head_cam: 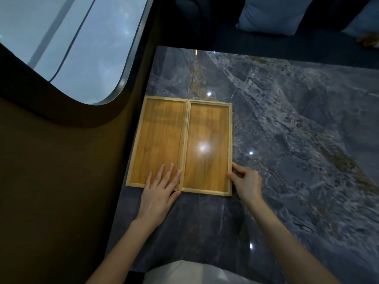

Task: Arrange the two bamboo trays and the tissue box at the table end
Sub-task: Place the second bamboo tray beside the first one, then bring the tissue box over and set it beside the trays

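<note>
Two shallow bamboo trays lie side by side, long edges touching, at the left end of the grey marble table (287,124). The left tray (158,132) sits along the table's left edge. My left hand (159,191) rests flat on its near right corner, fingers spread and thumb against the near rim. The right tray (207,144) lies slightly nearer to me. My right hand (246,183) pinches its right rim close to the near corner, fingers curled on the frame. No tissue box is in view.
A dark brown wall panel (61,181) with a rounded window (67,42) runs along the table's left side. A dark seat with a light blue cushion (272,15) stands beyond the far edge. My pale clothing (184,271) shows at the bottom.
</note>
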The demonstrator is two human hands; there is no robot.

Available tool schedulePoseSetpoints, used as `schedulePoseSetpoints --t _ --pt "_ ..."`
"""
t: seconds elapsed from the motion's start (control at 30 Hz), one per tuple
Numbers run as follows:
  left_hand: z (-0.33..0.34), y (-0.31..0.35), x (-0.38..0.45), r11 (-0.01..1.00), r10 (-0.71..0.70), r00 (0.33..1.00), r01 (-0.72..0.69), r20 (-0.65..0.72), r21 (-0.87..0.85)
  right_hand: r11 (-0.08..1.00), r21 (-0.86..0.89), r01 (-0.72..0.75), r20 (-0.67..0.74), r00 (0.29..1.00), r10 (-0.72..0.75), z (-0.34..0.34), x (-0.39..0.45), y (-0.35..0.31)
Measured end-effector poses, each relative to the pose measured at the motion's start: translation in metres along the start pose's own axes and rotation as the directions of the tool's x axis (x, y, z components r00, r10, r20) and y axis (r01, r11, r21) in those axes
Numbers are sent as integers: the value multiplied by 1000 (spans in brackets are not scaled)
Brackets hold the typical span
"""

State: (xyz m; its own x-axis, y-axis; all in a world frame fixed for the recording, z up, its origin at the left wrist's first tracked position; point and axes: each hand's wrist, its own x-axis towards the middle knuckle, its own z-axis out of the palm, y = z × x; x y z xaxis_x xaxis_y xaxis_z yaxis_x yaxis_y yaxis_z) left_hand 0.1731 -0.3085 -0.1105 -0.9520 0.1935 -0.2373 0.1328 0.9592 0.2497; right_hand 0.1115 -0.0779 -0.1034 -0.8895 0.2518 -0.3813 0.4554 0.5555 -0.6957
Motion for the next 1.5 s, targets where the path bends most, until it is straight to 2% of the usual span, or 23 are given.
schedulePoseSetpoints --t 0.2,0.67,0.87,0.97,1.1,1.2,1.27,1.33,1.4,1.5 --pt "0 3 2 997 3 1000 -1 -23 76 1000 -10 4 18 1000 -4 -1 3 0" --pt "1 4 5 992 21 998 -15 -51 124 997 -62 44 56 998 -40 -5 5 -1" --pt "5 3 3 998 2 999 1 -46 57 994 -93 61 67 996 -55 -7 5 -4" --pt "7 1 3 1000 -19 1000 19 21 -19 993 -103 64 72 996 -57 -8 4 -4" --pt "-5 0 5 1000 -19 998 20 65 -7 987 -118 106 179 980 -84 -17 4 -8" --pt "-24 4 19 1000 -25 997 26 -73 2 985 -122 125 364 929 -72 -33 7 -14" --pt "-39 15 35 999 -22 989 27 -149 27 971 -164 176 443 892 -87 -48 8 -16" --pt "-53 34 53 1000 -25 986 27 -162 11 937 -248 244 447 888 -113 -67 9 -13" --pt "-62 60 74 999 -29 992 25 -125 -34 891 -358 279 423 899 -111 -91 10 -5" --pt "-70 116 99 992 61 991 -74 -122 -103 853 -447 271 320 938 -131 -141 14 16"
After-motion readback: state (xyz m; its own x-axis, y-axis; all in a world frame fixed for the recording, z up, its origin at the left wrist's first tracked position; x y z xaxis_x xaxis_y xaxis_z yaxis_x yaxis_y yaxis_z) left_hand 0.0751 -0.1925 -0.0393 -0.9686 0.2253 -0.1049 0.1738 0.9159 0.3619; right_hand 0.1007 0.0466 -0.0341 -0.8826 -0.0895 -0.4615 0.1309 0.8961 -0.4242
